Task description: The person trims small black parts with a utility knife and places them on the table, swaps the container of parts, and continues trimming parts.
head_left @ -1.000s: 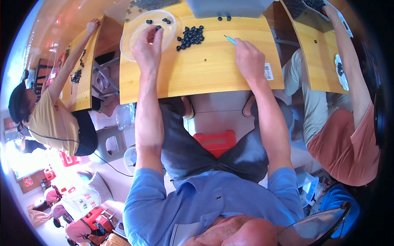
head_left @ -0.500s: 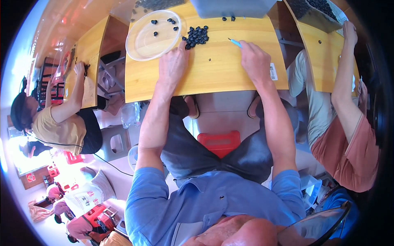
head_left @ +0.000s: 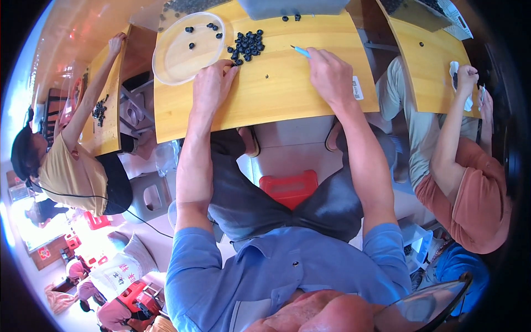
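Note:
My left hand (head_left: 212, 87) is at the near left edge of a pile of small round black parts (head_left: 250, 42). Its thumb and finger are pinched at a small black part (head_left: 234, 64), half hidden by the fingertips. In my right hand (head_left: 332, 74) is a slim light-blue tool (head_left: 301, 52), like a pen or craft knife, its thin dark tip pointing left toward the pile. A round clear plastic tray (head_left: 157, 62) with several black parts inside lies beyond my left hand. A tiny dark bit (head_left: 266, 76) rests on the wooden table between my hands.
At the table's far edge stands a translucent grey bin (head_left: 293, 8), with two black parts (head_left: 291, 18) before it. A white label (head_left: 357, 87) sticks near the right edge. Co-workers sit at tables on either side (head_left: 77, 171) (head_left: 464, 188). A red stool (head_left: 289, 188) is below.
My left hand's fingers have drawn back from pointing at the pile and closed at its near edge. The right hand keeps the blue tool. The whole view has shifted slightly.

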`<action>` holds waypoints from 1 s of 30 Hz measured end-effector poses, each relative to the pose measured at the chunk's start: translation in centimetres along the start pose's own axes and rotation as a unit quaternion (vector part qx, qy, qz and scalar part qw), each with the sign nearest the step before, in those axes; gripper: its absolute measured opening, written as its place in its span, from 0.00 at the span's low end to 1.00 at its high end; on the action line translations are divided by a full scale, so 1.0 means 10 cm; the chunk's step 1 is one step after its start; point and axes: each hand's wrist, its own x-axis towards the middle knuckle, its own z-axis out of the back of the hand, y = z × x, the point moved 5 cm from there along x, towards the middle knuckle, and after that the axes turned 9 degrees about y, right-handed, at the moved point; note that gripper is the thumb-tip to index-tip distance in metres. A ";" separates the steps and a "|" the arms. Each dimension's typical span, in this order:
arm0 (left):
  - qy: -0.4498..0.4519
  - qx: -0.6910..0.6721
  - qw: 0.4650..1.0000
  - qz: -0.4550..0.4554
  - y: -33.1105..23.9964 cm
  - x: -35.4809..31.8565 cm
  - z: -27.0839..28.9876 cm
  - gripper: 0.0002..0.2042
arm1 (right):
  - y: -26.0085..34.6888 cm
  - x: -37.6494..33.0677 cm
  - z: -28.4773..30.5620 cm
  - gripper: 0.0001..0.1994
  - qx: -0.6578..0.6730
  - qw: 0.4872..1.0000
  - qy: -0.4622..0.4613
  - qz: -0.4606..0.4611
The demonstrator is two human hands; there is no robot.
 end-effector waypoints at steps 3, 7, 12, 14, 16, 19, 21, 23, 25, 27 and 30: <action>-0.002 -0.009 1.000 -0.004 0.01 0.01 0.01 0.14 | 0.02 0.01 -0.02 0.04 0.002 1.000 -0.003 0.009; 0.016 -0.054 0.998 0.004 -0.03 0.02 0.00 0.14 | 0.05 0.02 -0.07 0.05 0.009 1.000 -0.004 0.025; -0.034 -0.199 0.978 -0.058 -0.27 0.00 -0.03 0.12 | 0.04 0.01 -0.10 0.10 0.201 0.979 0.006 -0.034; -0.025 -0.244 0.967 -0.071 -0.41 -0.02 -0.10 0.12 | 0.04 -0.01 -0.18 0.11 0.346 0.927 0.075 -0.119; -0.014 -0.287 0.954 -0.087 -0.52 -0.05 -0.14 0.12 | 0.09 -0.03 -0.28 0.13 0.480 0.842 0.135 -0.205; 0.000 -0.277 0.957 -0.092 -0.66 -0.04 -0.23 0.11 | 0.18 -0.02 -0.29 0.10 0.528 0.817 0.136 -0.190; 0.000 -0.275 0.954 -0.120 -0.73 -0.02 -0.27 0.11 | 0.18 -0.01 -0.35 0.10 0.589 0.774 0.132 -0.192; -0.003 -0.273 0.954 -0.124 -0.77 0.00 -0.28 0.11 | 0.16 -0.01 -0.31 0.10 0.583 0.780 0.121 -0.192; -0.005 -0.271 0.954 -0.128 -0.81 0.01 -0.27 0.11 | 0.13 0.00 -0.27 0.09 0.577 0.786 0.110 -0.193; -0.007 -0.270 0.953 -0.137 -0.84 0.01 -0.26 0.11 | 0.11 0.01 -0.22 0.10 0.559 0.800 0.110 -0.187; -0.014 -0.305 0.944 -0.125 -0.83 0.01 -0.30 0.11 | 0.10 -0.01 -0.12 0.09 0.476 0.848 0.101 -0.209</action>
